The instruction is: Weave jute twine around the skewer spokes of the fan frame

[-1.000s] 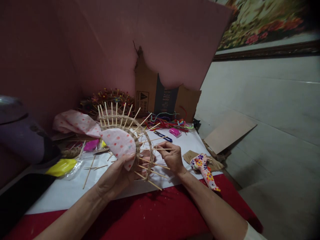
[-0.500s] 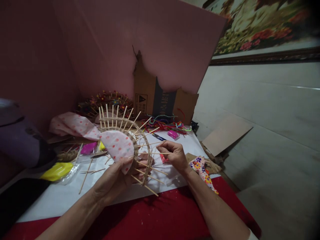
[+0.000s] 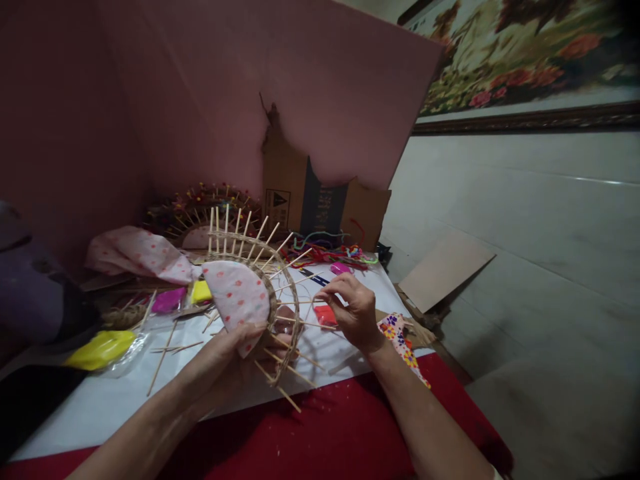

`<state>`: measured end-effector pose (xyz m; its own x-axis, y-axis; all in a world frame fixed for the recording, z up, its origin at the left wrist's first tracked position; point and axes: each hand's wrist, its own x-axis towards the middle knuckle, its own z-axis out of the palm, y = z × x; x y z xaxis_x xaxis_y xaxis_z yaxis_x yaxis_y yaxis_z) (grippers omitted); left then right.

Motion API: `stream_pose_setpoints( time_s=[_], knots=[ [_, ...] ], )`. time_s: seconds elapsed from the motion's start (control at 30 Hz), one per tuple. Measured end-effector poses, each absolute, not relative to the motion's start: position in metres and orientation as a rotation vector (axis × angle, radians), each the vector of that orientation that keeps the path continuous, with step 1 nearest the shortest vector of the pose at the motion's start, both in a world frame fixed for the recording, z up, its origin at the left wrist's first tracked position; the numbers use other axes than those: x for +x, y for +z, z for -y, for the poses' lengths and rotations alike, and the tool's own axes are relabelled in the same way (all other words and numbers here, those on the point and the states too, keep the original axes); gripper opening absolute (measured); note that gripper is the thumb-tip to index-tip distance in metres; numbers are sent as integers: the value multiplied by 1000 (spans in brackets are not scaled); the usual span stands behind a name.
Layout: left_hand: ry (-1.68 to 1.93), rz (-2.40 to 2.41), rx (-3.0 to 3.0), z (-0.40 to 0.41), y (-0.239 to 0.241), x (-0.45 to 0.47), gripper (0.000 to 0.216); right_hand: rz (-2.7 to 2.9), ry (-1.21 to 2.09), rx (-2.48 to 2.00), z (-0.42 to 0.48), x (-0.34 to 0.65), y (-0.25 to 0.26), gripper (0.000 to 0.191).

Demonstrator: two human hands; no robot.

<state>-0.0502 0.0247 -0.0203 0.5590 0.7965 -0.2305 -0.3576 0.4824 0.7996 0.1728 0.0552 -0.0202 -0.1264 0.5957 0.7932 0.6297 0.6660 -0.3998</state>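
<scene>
My left hand [image 3: 250,350] grips the lower edge of a half-round craft piece, its thumb on the pink dotted fabric [image 3: 237,290] and its fingers behind. Thin wooden sticks [image 3: 270,233] fan out from the fabric's curved rim, and a twisted twine band [image 3: 293,280] weaves across them in an outer arc. Beside the right-hand sticks, my right hand [image 3: 350,307] is pinched, thumb against forefinger. A thin strand, apparently twine, runs from the pinch toward the arc; the part inside the fingers is hidden.
Behind stands a finished-looking fan piece [image 3: 200,207] with colourful tips. Torn cardboard [image 3: 285,180] leans at the back, near tangled pipe cleaners [image 3: 330,253]. Yellow [image 3: 103,350] and magenta [image 3: 169,300] packets, loose sticks [image 3: 163,360], scissors [image 3: 315,276] and floral fabric [image 3: 403,340] lie around.
The craft piece has tilted slightly clockwise in my left hand. My right hand has risen a little, still pinched. The whole view has shifted slightly.
</scene>
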Motion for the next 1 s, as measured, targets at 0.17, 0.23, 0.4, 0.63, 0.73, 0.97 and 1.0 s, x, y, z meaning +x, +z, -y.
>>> stream_pose_setpoints(
  time_s=[0.17,0.23,0.4,0.63,0.73,0.97,1.0],
  knots=[
    [720,-617,766,-18,-11,-44,25,1828,-42,-962,-55,171,-20,5],
    [686,-572,733,-17,-11,-44,25,1844,-34,-961,-54,172,-19,6],
    [663,-534,676,-19,-17,-46,23,1837,-10,-948,-54,174,-17,7],
    [639,-519,627,-19,-19,-42,23,1858,-39,-966,-51,170,-17,10],
    [660,-559,655,-20,-20,-42,24,1835,-90,-1024,-52,171,-18,11],
    [645,-597,674,-23,-21,-46,25,1884,-186,-1106,-50,170,-15,19],
    [644,-611,680,-23,-22,-46,25,1904,-198,-1108,-49,170,-14,20]
  ],
)
